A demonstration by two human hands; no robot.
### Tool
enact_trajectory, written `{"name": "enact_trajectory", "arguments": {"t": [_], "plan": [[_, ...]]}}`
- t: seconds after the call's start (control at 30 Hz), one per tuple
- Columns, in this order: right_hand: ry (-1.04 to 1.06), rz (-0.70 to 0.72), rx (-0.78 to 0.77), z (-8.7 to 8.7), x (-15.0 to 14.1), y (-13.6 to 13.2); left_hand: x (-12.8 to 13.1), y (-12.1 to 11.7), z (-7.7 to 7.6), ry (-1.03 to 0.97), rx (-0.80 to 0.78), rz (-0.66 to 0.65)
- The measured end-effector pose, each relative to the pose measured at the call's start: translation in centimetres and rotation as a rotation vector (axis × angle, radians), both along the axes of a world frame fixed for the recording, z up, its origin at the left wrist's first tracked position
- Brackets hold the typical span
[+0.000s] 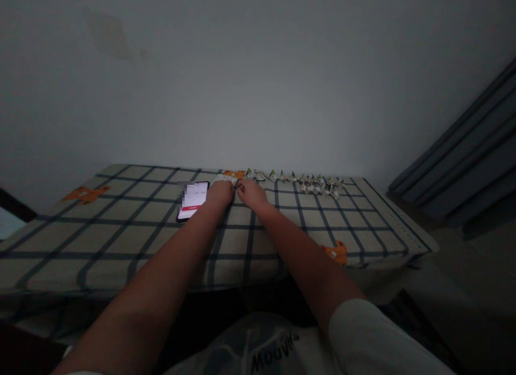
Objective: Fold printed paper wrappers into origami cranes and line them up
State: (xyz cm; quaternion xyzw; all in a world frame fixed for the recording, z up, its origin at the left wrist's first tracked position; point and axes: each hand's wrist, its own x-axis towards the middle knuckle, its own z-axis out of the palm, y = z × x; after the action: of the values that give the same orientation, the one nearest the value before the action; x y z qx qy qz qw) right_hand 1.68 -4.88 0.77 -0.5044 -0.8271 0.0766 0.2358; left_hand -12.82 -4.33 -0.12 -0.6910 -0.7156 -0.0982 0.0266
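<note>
Both my arms reach forward over a table covered with a checked cloth (121, 230). My left hand (221, 193) and my right hand (250, 192) meet near the far edge, fingers curled close together on a small piece of paper (224, 178) that lies partly under them. What exactly the fingertips pinch is too small and dark to make out. A lit phone (192, 200) lies flat just left of my left hand. A row of several small folded paper figures (310, 182) runs along the far edge to the right of my right hand.
A pale wall stands right behind the table. Orange cartoon prints mark the cloth at the far left (85, 193) and the near right (336, 252). A dark slatted panel (463, 171) leans at the right. A plastic bag with lettering (266, 348) lies on my lap.
</note>
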Motion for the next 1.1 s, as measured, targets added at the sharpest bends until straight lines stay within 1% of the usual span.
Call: {"name": "enact_trajectory", "arguments": {"t": [0.13, 0.23, 0.4, 0.53, 0.63, 0.7, 0.8, 0.93, 1.0, 1.1], "plan": [[0.036, -0.010, -0.020, -0.2, 0.3, 0.3, 0.5, -0.3, 0.4, -0.020, 0.026, 0.029], [0.052, 0.004, -0.027, -0.4, 0.3, 0.7, 0.5, -0.7, 0.7, -0.085, 0.100, 0.054], [0.099, 0.036, -0.062, -1.0, 0.1, 1.6, 0.8, -1.4, 1.1, -0.305, 0.268, 0.077], [0.235, 0.061, -0.120, -1.2, -0.1, 2.0, 2.0, -1.8, 1.6, -0.481, 0.362, 0.058], [0.439, 0.065, -0.155, -1.3, -0.2, 2.5, 3.3, -2.1, 1.7, -0.554, 0.405, 0.030], [0.617, 0.016, -0.197, -1.5, -0.2, 3.0, 4.1, -2.2, 1.6, -0.607, 0.436, 0.001], [0.840, 0.031, -0.227, -1.6, 0.1, 3.9, 4.9, -2.2, 1.2, -0.623, 0.440, -0.111], [0.906, -0.044, -0.250, -1.5, 1.5, 4.6, 5.3, -1.6, 0.5, -0.623, 0.444, -0.241], [0.922, -0.071, -0.250, -1.4, 2.4, 4.8, 5.4, -1.3, 0.4, -0.666, 0.451, -0.265], [0.948, -0.046, -0.216, -1.6, 3.9, 5.3, 5.7, -0.5, 0.5, -0.711, 0.508, -0.247]]}}
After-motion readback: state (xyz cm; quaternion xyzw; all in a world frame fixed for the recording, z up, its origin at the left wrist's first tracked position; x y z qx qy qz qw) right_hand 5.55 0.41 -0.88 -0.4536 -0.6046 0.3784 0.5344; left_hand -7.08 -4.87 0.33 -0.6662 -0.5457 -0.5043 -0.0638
